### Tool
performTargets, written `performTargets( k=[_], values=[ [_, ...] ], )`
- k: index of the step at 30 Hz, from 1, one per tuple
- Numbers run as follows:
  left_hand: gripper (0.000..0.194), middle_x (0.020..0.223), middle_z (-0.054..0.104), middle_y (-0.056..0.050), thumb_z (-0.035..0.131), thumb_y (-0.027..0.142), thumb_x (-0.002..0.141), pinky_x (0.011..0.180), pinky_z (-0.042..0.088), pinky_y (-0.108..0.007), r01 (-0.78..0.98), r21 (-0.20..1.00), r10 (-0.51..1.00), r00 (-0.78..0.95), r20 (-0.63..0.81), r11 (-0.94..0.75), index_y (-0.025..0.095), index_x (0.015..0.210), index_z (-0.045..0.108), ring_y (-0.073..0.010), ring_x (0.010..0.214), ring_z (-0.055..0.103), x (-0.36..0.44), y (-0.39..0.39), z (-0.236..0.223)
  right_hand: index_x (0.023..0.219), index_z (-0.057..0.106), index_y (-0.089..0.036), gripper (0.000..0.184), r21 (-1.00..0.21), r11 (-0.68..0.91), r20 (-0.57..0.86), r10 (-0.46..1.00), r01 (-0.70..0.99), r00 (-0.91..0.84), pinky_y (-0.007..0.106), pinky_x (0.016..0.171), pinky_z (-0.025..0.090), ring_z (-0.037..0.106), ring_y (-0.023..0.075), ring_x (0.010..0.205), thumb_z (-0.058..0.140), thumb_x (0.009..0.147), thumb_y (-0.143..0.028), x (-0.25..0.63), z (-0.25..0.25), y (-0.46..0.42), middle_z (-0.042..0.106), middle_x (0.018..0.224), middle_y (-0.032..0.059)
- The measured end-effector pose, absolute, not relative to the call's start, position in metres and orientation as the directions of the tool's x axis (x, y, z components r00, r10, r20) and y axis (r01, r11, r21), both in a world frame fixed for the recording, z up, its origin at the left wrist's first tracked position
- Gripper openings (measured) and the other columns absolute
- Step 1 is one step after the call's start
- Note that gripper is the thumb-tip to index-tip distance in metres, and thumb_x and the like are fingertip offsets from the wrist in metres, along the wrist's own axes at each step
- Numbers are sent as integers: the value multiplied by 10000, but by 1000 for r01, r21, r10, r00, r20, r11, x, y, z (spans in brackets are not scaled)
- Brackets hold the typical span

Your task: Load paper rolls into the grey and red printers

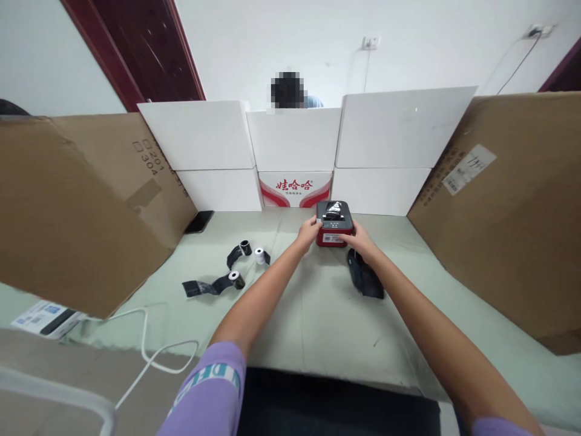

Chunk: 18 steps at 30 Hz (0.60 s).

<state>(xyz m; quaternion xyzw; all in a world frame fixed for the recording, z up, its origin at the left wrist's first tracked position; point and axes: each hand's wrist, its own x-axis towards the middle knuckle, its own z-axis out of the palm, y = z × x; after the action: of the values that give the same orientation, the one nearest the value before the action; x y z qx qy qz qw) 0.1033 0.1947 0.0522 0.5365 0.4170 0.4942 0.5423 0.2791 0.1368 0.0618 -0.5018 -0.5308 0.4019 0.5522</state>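
A small red and black label printer (334,221) stands on the pale green cloth (318,303) near the far boxes. My left hand (308,232) grips its left side with fingers curled. My right hand (358,240) holds its right front corner. A black pouch (364,275) lies just under my right wrist. To the left lie a white paper roll (259,255) and two black ribbon rolls (239,252) (213,284), partly unrolled.
White boxes (295,145) wall off the back, one with red print (295,188). Large brown cardboard sheets lean at left (82,206) and right (508,206). A phone (198,221) lies at the left. A white cable (145,345) runs near me. Someone sits behind the boxes.
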Motion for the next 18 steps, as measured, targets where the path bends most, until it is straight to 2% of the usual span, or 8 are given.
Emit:
performTargets(
  k=[8, 13, 18],
  values=[
    [436, 1247, 762, -41, 688, 281, 829, 1005, 531, -335, -42, 999, 998, 62, 25, -22, 245, 1260, 744, -222, 1145, 682, 27, 133, 46, 1270, 605, -231, 671, -976, 184, 193, 979, 113, 71, 498, 993, 546, 704, 307, 1061, 765, 621, -286, 208, 53, 88, 746, 1172, 75],
    [436, 1083, 785, -59, 697, 249, 797, 870, 554, -300, -85, 995, 999, 32, -40, 43, 210, 1228, 754, -181, 943, 702, 14, 118, 49, 1226, 632, -222, 634, -983, 157, 170, 972, 91, 161, 486, 977, 535, 693, 304, 1041, 756, 611, -320, 189, 39, 81, 745, 1144, 81],
    [500, 825, 735, -30, 698, 153, 752, 788, 517, -255, -161, 970, 978, -66, -196, 184, 157, 1251, 735, -106, 709, 642, 14, 126, 60, 1125, 658, -197, 509, -979, 178, 120, 900, -100, 419, 437, 1011, 503, 662, 286, 1101, 641, 742, -531, 178, 25, 87, 736, 1169, 109]
  ],
)
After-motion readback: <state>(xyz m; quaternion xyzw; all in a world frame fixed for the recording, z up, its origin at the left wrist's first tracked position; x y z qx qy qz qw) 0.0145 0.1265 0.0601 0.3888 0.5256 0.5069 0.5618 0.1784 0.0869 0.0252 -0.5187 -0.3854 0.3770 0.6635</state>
